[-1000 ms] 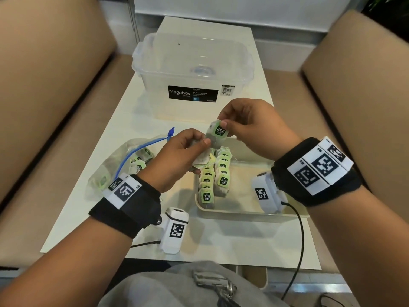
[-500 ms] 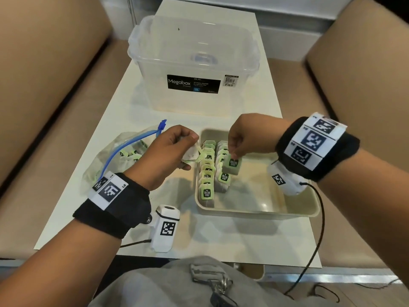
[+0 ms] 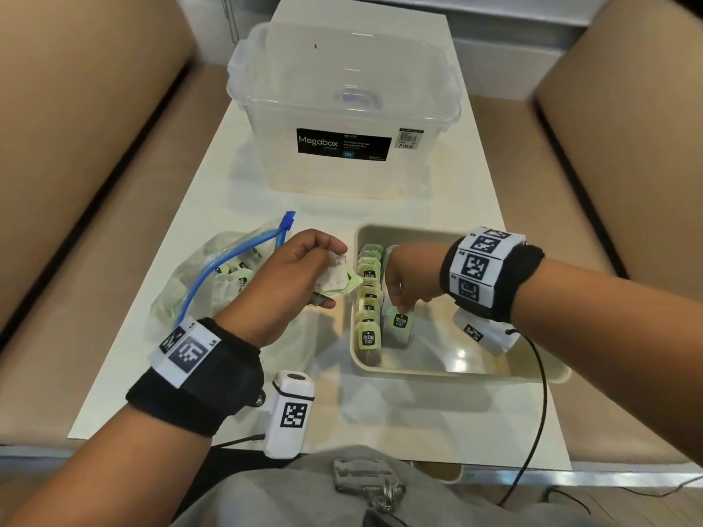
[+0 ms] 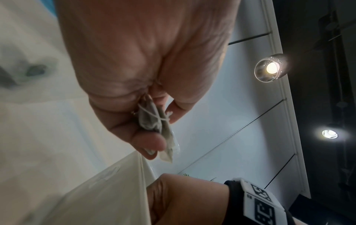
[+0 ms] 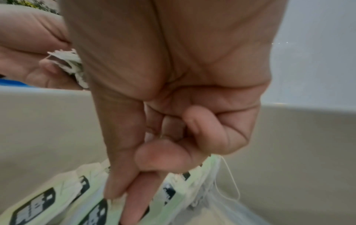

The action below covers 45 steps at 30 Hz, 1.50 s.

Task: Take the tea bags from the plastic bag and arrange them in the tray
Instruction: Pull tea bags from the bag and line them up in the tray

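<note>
A beige tray lies on the white table and holds two rows of green-tagged tea bags. My right hand reaches down into the tray and pinches the top of one tea bag standing at the near end of the second row; the right wrist view shows thumb and forefinger on that tea bag. Just left of the tray, my left hand grips a small bunch of tea bags, also seen as a bunch from the left wrist. The clear plastic bag with a blue zip lies further left with tea bags inside.
A clear Megabox storage box stands behind the tray and bag. Tan sofa seats flank the narrow table. A black cable runs from my right wrist over the table's near edge. The tray's right half is bare.
My right hand has come down from above the table into the tray with one tea bag, setting it at the near end of the second row. The left hand keeps its bunch.
</note>
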Motion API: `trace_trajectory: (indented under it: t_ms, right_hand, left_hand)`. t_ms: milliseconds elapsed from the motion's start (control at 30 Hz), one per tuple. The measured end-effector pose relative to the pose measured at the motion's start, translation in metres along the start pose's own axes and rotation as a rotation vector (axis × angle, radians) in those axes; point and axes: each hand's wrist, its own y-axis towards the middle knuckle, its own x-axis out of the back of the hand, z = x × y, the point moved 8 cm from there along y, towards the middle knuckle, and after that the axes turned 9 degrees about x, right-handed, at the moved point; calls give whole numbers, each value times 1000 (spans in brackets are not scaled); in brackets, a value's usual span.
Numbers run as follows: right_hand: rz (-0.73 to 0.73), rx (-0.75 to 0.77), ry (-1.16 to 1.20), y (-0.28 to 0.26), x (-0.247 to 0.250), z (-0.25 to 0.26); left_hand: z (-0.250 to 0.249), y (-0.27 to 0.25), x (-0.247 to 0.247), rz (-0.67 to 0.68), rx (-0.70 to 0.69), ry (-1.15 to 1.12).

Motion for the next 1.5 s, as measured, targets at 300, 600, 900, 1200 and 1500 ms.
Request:
trace_trajectory:
  t_ms: [300, 600, 900, 1200, 1500]
  right_hand:
    - [-141, 15, 48, -11, 20, -1]
    - [-669, 286, 259, -72, 61, 29]
    - [-739, 373, 171, -72, 52, 41]
    - [-877, 317, 306, -81, 57, 27]
    - [-921, 238, 459, -99, 76, 2]
  left_hand:
    - [2, 0, -8, 48, 18, 8]
    - [-4, -1, -13, 52, -37, 4]
    - [-6, -3, -24, 112, 56, -121]
    - [-8, -6, -22, 134, 99, -249]
    - [-4, -6, -25, 129, 54, -107]
